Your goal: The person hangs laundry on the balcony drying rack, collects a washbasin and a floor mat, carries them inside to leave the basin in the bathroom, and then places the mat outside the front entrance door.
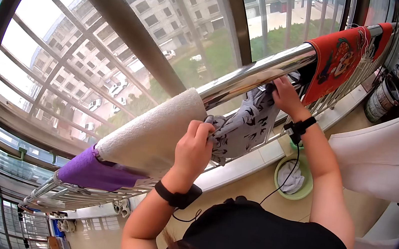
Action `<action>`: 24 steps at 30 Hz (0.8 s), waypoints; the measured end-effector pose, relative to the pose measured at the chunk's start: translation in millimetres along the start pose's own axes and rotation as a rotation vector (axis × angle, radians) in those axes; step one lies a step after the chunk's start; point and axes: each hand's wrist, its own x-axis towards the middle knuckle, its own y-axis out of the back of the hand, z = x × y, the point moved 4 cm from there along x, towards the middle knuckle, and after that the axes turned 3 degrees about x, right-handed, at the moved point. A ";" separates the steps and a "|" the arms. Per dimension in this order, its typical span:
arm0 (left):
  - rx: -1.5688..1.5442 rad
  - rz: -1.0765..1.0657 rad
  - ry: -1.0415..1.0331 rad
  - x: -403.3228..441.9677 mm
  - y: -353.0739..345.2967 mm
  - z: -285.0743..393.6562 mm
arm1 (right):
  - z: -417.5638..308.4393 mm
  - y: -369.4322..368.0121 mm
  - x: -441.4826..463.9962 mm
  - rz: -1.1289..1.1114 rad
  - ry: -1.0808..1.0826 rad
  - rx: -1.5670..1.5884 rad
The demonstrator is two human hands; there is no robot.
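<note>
A grey garment with a black print (249, 126) hangs bunched below the shiny metal rail (262, 70); its exact kind does not show. My left hand (193, 146) pinches its near end, close to a cream towel (154, 123) draped over the rail. At the far end my right hand (288, 97) is closed on the upper edge, just under the rail and beside a red printed cloth (337, 62). Part of the garment behind my right fingers is hidden.
A purple cloth (97, 171) hangs left of the towel. On the floor stands a green basin (308, 181) holding a pale cloth (290, 179). A round bin (383, 101) stands at right, near white fabric (382, 153). Barred windows rise behind the rail.
</note>
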 end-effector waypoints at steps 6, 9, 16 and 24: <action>-0.408 -0.171 0.486 -4.6 -23.5 -4.6 | 41.6 -30.3 16.9 -0.270 -0.109 -0.091; -0.692 -0.180 0.576 -8.8 -41.6 -18.1 | 49.4 -28.2 19.2 -0.295 -0.140 -0.277; -1.084 0.034 0.564 -7.0 -89.7 -20.3 | 23.7 15.2 -21.2 0.303 -0.301 -0.177; -0.596 0.039 0.411 10.8 -109.1 -30.9 | 85.6 -35.6 -94.7 0.315 -0.728 0.666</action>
